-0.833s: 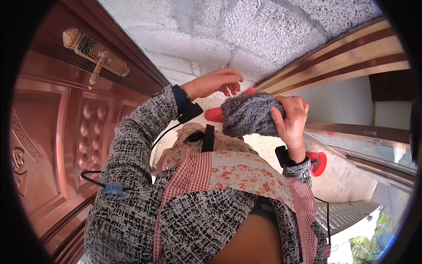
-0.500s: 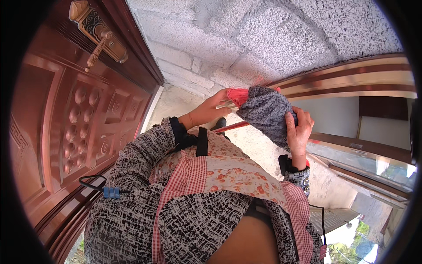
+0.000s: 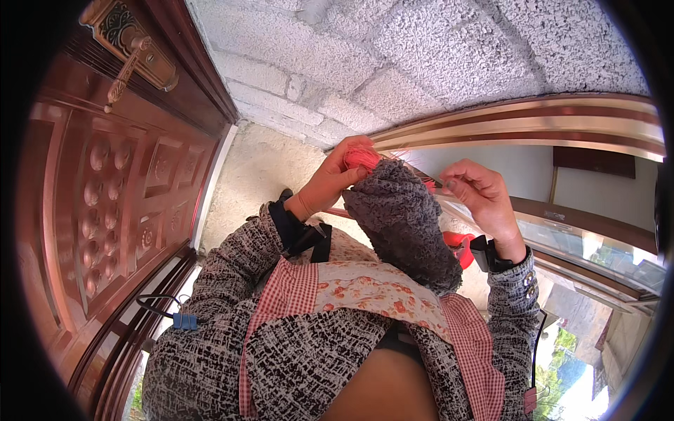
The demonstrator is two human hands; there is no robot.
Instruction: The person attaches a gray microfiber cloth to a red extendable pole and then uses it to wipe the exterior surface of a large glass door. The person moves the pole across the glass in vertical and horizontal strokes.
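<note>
A shaggy dark grey cloth (image 3: pixel 404 214) hangs in front of me, draped over a bundle of red bristles (image 3: pixel 361 160) that looks like a broom head. My left hand (image 3: pixel 330 175) is closed round the red bristles at the cloth's upper left, thumb on the near side. Stray thin bristles stick out above the cloth. My right hand (image 3: pixel 484 196) is raised beside the cloth's upper right edge, thumb and forefinger pinched together. What lies in that pinch, close to a few red strands, is too small to make out. The cloth hides the middle of the bundle.
A reddish-brown panelled door (image 3: pixel 112 203) with an ornate handle (image 3: pixel 130 74) stands at left. A rough whitewashed block wall (image 3: pixel 309 63) rises ahead. At right runs a framed window (image 3: pixel 562 210). Something red (image 3: pixel 460 247) shows behind the cloth, low down.
The cloth has swung down and hangs lower and longer. My right hand has let go of its right side and moved right, now pinching. My left hand has closed round the red bristles.
</note>
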